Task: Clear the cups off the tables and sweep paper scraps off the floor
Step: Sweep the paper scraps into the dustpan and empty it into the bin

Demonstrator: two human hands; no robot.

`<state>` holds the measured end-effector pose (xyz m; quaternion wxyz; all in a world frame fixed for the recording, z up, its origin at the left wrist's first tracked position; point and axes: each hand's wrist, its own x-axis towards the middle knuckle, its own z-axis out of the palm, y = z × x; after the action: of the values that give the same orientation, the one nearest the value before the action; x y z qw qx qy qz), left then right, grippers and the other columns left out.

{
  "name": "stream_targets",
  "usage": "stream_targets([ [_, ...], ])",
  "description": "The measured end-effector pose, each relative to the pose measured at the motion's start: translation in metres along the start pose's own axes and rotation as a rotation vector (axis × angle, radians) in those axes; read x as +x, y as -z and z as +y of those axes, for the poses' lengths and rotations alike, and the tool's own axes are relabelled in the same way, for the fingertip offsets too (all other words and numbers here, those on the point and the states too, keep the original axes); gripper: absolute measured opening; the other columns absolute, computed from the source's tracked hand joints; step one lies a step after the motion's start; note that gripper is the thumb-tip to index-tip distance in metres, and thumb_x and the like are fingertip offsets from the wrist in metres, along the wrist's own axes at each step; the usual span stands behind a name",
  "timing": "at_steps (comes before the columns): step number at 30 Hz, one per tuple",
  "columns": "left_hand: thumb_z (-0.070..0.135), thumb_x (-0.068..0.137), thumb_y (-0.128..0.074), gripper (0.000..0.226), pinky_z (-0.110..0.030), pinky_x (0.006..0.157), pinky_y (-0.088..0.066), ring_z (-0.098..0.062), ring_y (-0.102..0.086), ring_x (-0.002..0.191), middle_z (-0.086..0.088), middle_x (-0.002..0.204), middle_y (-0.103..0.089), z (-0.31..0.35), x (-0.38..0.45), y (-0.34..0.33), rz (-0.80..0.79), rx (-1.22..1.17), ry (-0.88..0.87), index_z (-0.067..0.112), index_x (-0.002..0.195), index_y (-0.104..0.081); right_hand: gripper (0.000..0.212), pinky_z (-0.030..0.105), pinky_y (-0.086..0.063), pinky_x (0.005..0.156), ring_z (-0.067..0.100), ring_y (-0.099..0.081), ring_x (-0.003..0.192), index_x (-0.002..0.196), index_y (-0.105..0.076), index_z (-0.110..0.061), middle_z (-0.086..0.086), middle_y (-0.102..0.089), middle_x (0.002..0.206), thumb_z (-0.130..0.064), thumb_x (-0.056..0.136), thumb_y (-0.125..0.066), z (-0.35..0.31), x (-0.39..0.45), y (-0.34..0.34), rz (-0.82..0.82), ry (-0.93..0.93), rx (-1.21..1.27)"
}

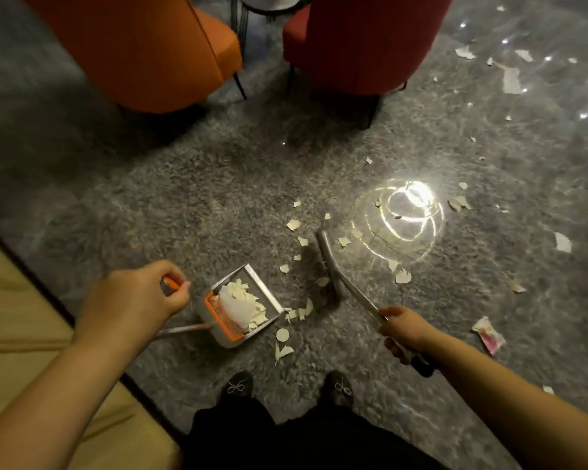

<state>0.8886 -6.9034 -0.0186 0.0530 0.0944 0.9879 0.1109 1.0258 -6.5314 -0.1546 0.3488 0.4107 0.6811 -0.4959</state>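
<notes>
A person looks down at their own two bare arms over a grey, glossy floor [190, 198]. The left hand [133, 300] has its fingers [180, 293] curled and clamped round the orange-tipped top of a dustpan handle [172, 283]. The dustpan [241, 308], grey metal with an orange comb edge, sits on the floor just ahead of the left hand and already holds a heap of pale paper pieces. The right hand [406, 329] grips the broom handle [357, 295], its fingers wrapped tight around the shaft. The broom head [330, 262] rests on the floor to the right of the dustpan, near but apart from it. Paper scraps [294, 225] lie scattered between broom and dustpan, at the pan's open mouth, and more widely across the floor toward the upper right. A crumpled pink and white wrapper [487, 334] lies on the floor to the right of the right hand. A bright ring of reflected light [411, 212] shines on the floor beyond the broom. At the top stand an orange armchair [133, 45] and a red armchair [364, 42]. A beige cushioned seat [21, 317] fills the lower left. The person's dark shoes [236, 386] show at the bottom.
</notes>
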Motion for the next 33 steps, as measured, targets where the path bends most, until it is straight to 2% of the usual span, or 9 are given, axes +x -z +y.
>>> stream_targets([
  [3, 0.037, 0.071, -0.081, 0.023, -0.022, 0.047, -0.033, -0.022, -0.056, 0.053, 0.010, 0.057, -0.063, 0.000, -0.025, -0.010, 0.034, 0.013, 0.091, 0.037, 0.064, -0.059, 0.037, 0.023, -0.038, 0.039, 0.018, -0.048, 0.035, 0.124, -0.047, -0.018, 0.013, -0.054, 0.058, -0.002, 0.091, -0.049, -0.002, 0.009, 0.017, -0.033, -0.011, -0.059],
  [6, 0.040, 0.074, -0.079, 0.021, -0.022, 0.046, -0.034, -0.017, -0.055, 0.052, 0.013, 0.059, -0.062, 0.000, -0.050, -0.016, 0.003, 0.012, 0.174, 0.036, 0.065, -0.060, 0.032, 0.023, -0.039, 0.039, 0.018, -0.048, 0.034, 0.118, -0.050, -0.017, 0.010, -0.054, 0.050, -0.001, 0.090, -0.049, -0.005, 0.020, 0.026, -0.066, -0.010, -0.124],
  [10, 0.036, 0.073, -0.081, 0.025, -0.028, 0.049, -0.044, -0.022, -0.061, 0.057, 0.008, 0.060, -0.064, -0.002, -0.075, -0.021, 0.000, 0.002, 0.225, 0.040, 0.065, -0.058, 0.028, 0.023, -0.040, 0.038, 0.020, -0.049, 0.035, 0.114, -0.054, -0.009, 0.009, -0.054, 0.046, 0.002, 0.089, -0.048, -0.009, 0.028, 0.024, -0.105, 0.002, -0.244],
  [13, 0.035, 0.071, -0.082, 0.032, -0.027, 0.050, -0.042, -0.023, -0.063, 0.059, 0.007, 0.060, -0.064, -0.007, -0.086, -0.025, -0.023, 0.007, 0.243, 0.043, 0.062, -0.053, 0.024, 0.023, -0.039, 0.037, 0.021, -0.048, 0.034, 0.109, -0.056, -0.005, 0.012, -0.052, 0.050, 0.004, 0.089, -0.047, -0.008, 0.030, 0.019, -0.105, 0.004, -0.277],
  [16, 0.035, 0.071, -0.081, 0.034, -0.031, 0.054, -0.049, -0.021, -0.062, 0.061, 0.009, 0.062, -0.064, -0.012, -0.096, -0.026, -0.061, -0.023, 0.272, 0.045, 0.061, -0.051, 0.021, 0.022, -0.039, 0.037, 0.021, -0.048, 0.034, 0.107, -0.057, -0.002, 0.013, -0.051, 0.054, 0.004, 0.089, -0.047, -0.006, 0.028, 0.011, -0.113, -0.002, -0.296],
  [22, 0.033, 0.075, -0.079, 0.012, -0.035, 0.054, -0.052, -0.022, -0.063, 0.060, 0.005, 0.064, -0.065, -0.006, -0.119, -0.027, -0.092, -0.015, 0.219, 0.032, 0.073, -0.067, 0.017, 0.020, -0.038, 0.037, 0.021, -0.047, 0.035, 0.107, -0.056, -0.001, 0.014, -0.051, 0.056, 0.002, 0.091, -0.050, -0.008, 0.023, -0.004, -0.094, 0.019, -0.312],
  [27, 0.033, 0.077, -0.077, 0.012, -0.030, 0.054, -0.048, -0.021, -0.063, 0.062, 0.009, 0.063, -0.063, -0.007, -0.124, -0.030, -0.141, 0.006, 0.191, 0.033, 0.073, -0.066, 0.017, 0.022, -0.038, 0.037, 0.021, -0.045, 0.038, 0.113, -0.051, -0.005, 0.012, -0.049, 0.058, -0.013, 0.098, -0.050, -0.007, 0.020, -0.013, -0.090, 0.025, -0.283],
  [33, 0.038, 0.074, -0.077, 0.021, -0.028, 0.054, -0.047, -0.017, -0.061, 0.061, 0.016, 0.057, -0.055, -0.018, -0.128, -0.033, -0.174, 0.023, 0.176, 0.041, 0.067, -0.057, 0.022, 0.023, -0.038, 0.039, 0.019, -0.042, 0.036, 0.120, -0.049, -0.006, 0.012, -0.048, 0.060, -0.007, 0.098, -0.043, -0.001, 0.019, -0.020, -0.101, -0.022, -0.248],
])
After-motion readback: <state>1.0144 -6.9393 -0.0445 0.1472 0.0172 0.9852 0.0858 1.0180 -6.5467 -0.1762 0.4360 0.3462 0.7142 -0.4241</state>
